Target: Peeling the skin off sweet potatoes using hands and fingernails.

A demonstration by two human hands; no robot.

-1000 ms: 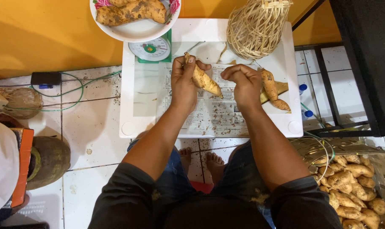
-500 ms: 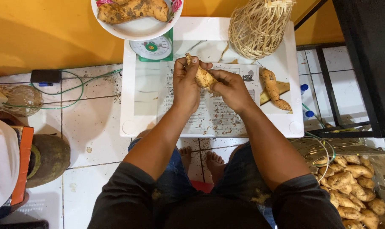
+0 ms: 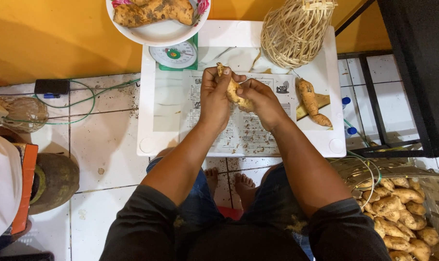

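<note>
**Both hands closed on one tuber over the newspaper**

Change noted: a second ago the right hand [image 3: 259,98] lay apart from the tuber [image 3: 232,88], out toward the kitchen scale's far side; it has since come in and now grips the tuber's lower end. Judgement: the work has moved from one-handed holding to two-handed handling of the root.

Left hand [image 3: 214,94]: fingers curled and pressed around the tuber's upper part, thumb against its side. Right hand: fingers bunched, pinching the lower end. Whether a blade sits in either hand cannot be told.

Position, taken from the green kitchen scale [image 3: 175,54]: the tuber is held up, tilted, just below and to the right of the scale, above the newspaper [image 3: 243,133] spread on the white counter [image 3: 161,116]. Further right of the scale stands a wicker cage [image 3: 297,31]; below that lie two more tubers [image 3: 312,101]. On the scale rests a plate [image 3: 156,33] of tubers. A basket of tubers [image 3: 398,208] sits on the floor, well apart.
</note>
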